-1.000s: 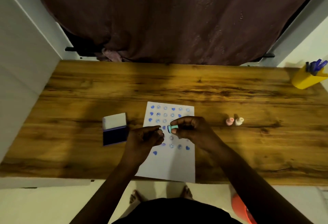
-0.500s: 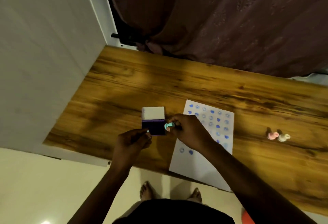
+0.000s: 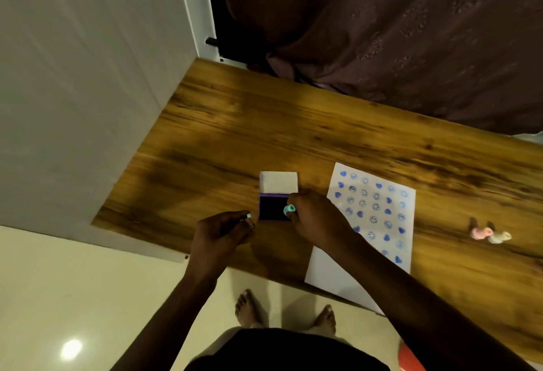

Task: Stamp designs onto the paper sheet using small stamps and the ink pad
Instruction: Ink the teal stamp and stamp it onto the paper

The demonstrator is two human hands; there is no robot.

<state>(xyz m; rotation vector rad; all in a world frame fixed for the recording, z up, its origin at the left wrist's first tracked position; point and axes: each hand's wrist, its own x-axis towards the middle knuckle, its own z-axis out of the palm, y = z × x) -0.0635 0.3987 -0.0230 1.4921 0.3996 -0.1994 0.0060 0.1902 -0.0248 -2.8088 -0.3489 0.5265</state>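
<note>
- Teal stamp point(image 3: 289, 209), pinched in right hand point(image 3: 316, 217), sits over open ink pad point(image 3: 274, 207) on worktop point(image 3: 293, 126).
- Left hand point(image 3: 220, 234) grips a small pale cap point(image 3: 248, 215).
- Stamped paper sheet point(image 3: 371, 220) lies right; pink stamp point(image 3: 480, 233) and cream stamp point(image 3: 499, 237) beyond.

Lighting: dim, warm indoor light from overhead. Glare: one bright round reflection on the glossy floor point(image 3: 70, 348) at lower left. Shadows: broad soft dark patches on the counter point(image 3: 235, 123) beyond and left of the ink pad point(image 3: 273, 207). Sharpness: motion blur throughout; wood grain smeared, pink stamp point(image 3: 480, 233) and white stamp point(image 3: 499, 237) streaked. Distortion: wide-angle bending of the wall point(image 3: 73, 91) and counter edges.
</note>
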